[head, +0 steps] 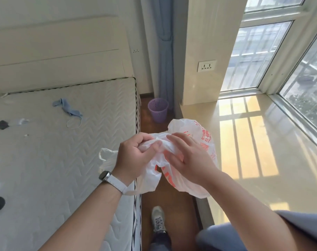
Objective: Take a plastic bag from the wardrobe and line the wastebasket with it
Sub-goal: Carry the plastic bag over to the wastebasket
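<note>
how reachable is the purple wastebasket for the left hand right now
Probably not yet: the purple wastebasket stands well ahead on the floor, and the left hand grips the plastic bag.

Left grip (136, 153) curled, thumb pinching, right grip (187, 157) just beside, bent-fingered, clutching, backs upward

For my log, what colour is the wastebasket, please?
The wastebasket is purple; head view.

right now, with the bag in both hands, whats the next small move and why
Probably draw the two grips apart to find and open the mouth of the plastic bag. It is bunched and crumpled where the left grip and right grip pinch it, so it likely would not fit over a rim yet. The purple wastebasket stands further ahead on the floor.
</note>
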A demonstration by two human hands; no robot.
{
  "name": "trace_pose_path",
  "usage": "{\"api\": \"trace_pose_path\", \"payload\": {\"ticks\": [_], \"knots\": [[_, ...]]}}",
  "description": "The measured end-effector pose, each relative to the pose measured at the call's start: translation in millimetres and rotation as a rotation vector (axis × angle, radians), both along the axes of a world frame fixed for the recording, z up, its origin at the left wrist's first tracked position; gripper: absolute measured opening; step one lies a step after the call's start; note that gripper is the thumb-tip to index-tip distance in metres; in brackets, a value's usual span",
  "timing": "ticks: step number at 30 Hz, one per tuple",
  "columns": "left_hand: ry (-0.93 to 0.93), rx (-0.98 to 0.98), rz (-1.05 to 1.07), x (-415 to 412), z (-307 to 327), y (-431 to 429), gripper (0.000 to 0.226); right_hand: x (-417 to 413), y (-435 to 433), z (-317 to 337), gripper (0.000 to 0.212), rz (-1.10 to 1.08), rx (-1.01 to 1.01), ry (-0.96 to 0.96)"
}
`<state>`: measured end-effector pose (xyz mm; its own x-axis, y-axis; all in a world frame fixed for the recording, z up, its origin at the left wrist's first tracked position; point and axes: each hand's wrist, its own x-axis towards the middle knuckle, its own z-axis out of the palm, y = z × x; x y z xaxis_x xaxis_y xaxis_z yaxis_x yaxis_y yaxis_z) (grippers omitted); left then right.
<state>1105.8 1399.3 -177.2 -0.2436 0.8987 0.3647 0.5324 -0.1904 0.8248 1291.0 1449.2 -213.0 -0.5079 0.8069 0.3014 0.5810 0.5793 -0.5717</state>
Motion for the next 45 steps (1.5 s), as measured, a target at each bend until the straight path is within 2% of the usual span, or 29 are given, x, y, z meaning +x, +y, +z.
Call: {"api": "trace_pose_path", "payload": {"ticks": [3, 12, 18, 31, 37, 42, 45], "knots": [[-0.011, -0.018, -0.021, -25, -10, 46, 0.031, -23, 42, -6, 0.048, -0.014, -0.027, -0.029], [-0.003, -0.041, -0.055, -108, -7, 180, 0.013, -100, 175, -2, 0.047, 0.009, -0.075, -0.110], [0.005, -0.022, -0.064, -150, -3, 253, 0.013, -141, 250, 2, 0.048, 0.031, -0.034, -0.126], [0.062, -0.099, -0.006, -177, -22, 429, 0.010, -171, 440, -31, 0.047, 0.107, -0.039, -0.050], [0.100, -0.105, 0.069, -186, -3, 515, 0.010, -186, 541, -21, 0.045, 0.201, -0.052, -0.027], [0.111, -0.079, 0.124, -190, 7, 565, 0.020, -200, 605, -13, 0.046, 0.258, -0.022, -0.019], [0.101, -0.083, 0.174, -197, 8, 589, 0.014, -208, 630, -10, 0.044, 0.273, -0.033, 0.004]]}}
